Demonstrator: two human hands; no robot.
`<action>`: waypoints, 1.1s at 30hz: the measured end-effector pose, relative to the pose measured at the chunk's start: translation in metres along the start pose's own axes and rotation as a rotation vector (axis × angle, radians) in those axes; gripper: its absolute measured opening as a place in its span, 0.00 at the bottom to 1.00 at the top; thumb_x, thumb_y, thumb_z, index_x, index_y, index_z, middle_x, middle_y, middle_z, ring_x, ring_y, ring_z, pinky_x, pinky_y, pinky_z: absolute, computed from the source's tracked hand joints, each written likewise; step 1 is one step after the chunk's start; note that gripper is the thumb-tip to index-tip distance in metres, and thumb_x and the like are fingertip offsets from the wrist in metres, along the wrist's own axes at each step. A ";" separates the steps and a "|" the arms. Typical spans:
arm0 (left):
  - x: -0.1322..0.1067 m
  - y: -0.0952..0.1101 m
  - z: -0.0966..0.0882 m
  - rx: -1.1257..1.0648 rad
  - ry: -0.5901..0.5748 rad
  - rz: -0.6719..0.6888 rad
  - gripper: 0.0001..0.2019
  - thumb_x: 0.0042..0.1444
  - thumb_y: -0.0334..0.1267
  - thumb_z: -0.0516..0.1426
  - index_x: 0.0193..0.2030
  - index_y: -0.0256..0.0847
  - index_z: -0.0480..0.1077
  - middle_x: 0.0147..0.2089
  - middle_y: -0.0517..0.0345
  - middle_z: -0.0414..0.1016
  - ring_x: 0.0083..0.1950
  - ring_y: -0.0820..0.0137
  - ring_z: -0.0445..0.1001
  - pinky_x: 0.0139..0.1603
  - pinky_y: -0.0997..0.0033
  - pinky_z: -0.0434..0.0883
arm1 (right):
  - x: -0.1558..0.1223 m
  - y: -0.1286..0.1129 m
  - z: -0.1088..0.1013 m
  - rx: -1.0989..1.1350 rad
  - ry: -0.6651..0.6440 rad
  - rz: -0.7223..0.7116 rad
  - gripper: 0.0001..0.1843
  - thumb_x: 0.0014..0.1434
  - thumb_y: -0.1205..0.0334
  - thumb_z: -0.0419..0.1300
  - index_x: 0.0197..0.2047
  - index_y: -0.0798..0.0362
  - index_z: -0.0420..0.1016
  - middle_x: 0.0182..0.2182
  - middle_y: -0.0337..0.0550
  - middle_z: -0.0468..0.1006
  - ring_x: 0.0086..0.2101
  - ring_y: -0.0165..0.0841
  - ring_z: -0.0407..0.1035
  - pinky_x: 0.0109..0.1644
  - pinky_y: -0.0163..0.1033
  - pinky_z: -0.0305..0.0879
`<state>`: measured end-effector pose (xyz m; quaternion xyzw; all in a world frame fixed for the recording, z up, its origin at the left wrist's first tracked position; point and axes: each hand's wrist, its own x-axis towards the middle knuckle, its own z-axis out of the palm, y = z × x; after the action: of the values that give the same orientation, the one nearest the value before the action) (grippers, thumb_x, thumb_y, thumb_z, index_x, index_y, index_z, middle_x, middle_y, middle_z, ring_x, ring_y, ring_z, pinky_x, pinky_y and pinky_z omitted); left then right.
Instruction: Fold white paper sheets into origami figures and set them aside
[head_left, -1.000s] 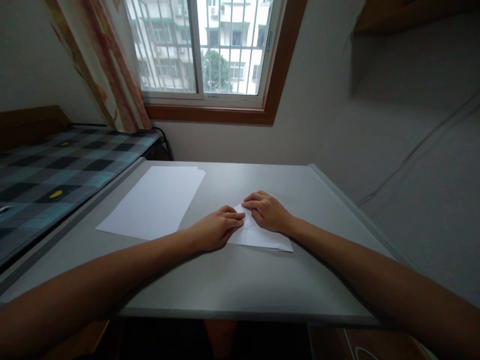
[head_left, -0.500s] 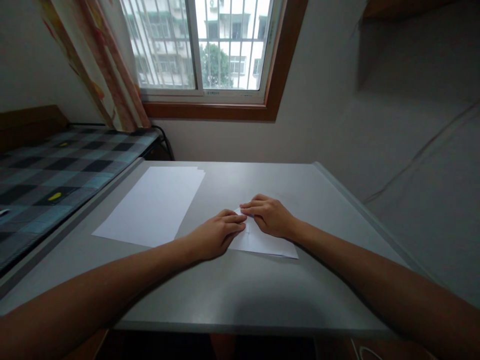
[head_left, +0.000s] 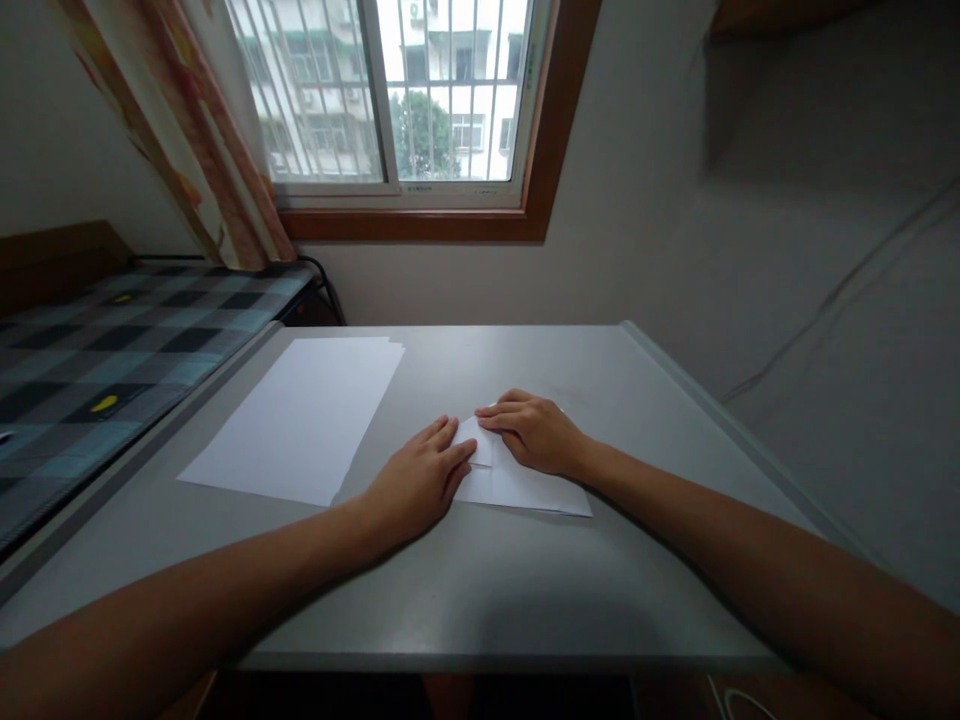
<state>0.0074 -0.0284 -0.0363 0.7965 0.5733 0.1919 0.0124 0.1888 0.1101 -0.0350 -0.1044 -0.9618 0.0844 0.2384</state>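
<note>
Folded white paper (head_left: 525,488): one piece, on the worktop (head_left: 420,610), beneath and between the hands. Left hand (head_left: 420,475): fingers loosely spread, laid over the paper's left side. Right hand (head_left: 534,432): fingers nearly straight, tips resting on its far part. Neither hand is closed around it. Handling, by judgement: light, thin, easily creased, apt to slide; best pressed flat at the folds or taken by an edge. Also: loose white sheets (head_left: 292,420), left of the left hand; checked bed (head_left: 172,310), farther left. Obstruction: the hands cover some folds.
</note>
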 end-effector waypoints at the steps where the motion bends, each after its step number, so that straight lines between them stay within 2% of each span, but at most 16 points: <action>1: 0.000 0.001 0.000 0.008 -0.002 0.003 0.17 0.64 0.39 0.48 0.56 0.40 0.67 0.63 0.45 0.63 0.66 0.58 0.58 0.63 0.52 0.61 | 0.000 0.000 0.000 -0.003 0.000 0.003 0.20 0.57 0.74 0.53 0.48 0.50 0.77 0.47 0.41 0.78 0.44 0.36 0.70 0.50 0.45 0.69; 15: -0.001 -0.005 0.002 0.054 -0.026 0.077 0.17 0.65 0.38 0.46 0.57 0.39 0.65 0.62 0.45 0.64 0.65 0.59 0.59 0.64 0.54 0.60 | -0.001 0.001 0.001 0.012 0.012 0.011 0.20 0.57 0.73 0.53 0.49 0.50 0.77 0.46 0.41 0.79 0.43 0.36 0.70 0.48 0.44 0.71; 21: -0.019 -0.010 -0.009 0.028 -0.108 0.025 0.20 0.64 0.40 0.46 0.61 0.38 0.62 0.65 0.46 0.59 0.68 0.60 0.55 0.66 0.52 0.56 | 0.000 0.000 0.000 -0.004 -0.021 0.028 0.20 0.56 0.74 0.53 0.48 0.52 0.77 0.48 0.39 0.78 0.43 0.35 0.69 0.50 0.43 0.69; 26: -0.034 -0.013 -0.014 0.013 -0.099 -0.026 0.22 0.64 0.43 0.47 0.62 0.40 0.61 0.66 0.48 0.59 0.68 0.60 0.54 0.66 0.51 0.55 | 0.000 0.001 0.000 0.009 -0.014 0.030 0.21 0.56 0.75 0.53 0.48 0.50 0.78 0.47 0.39 0.78 0.44 0.35 0.70 0.49 0.44 0.70; 30: -0.044 -0.012 -0.021 0.040 -0.099 -0.043 0.22 0.63 0.44 0.48 0.62 0.39 0.62 0.65 0.49 0.61 0.67 0.59 0.56 0.65 0.50 0.55 | -0.001 0.002 0.000 0.017 -0.025 0.028 0.22 0.55 0.75 0.52 0.49 0.51 0.77 0.48 0.39 0.77 0.44 0.35 0.69 0.50 0.43 0.69; 33: -0.046 -0.009 -0.033 0.072 -0.106 -0.043 0.19 0.63 0.45 0.48 0.57 0.40 0.66 0.61 0.49 0.67 0.63 0.57 0.62 0.63 0.50 0.58 | -0.001 0.002 -0.001 0.016 -0.035 0.015 0.21 0.55 0.76 0.52 0.49 0.53 0.77 0.49 0.41 0.77 0.45 0.35 0.69 0.51 0.43 0.69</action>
<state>-0.0233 -0.0739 -0.0212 0.7929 0.5955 0.1283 0.0181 0.1905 0.1114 -0.0346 -0.1084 -0.9643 0.0959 0.2219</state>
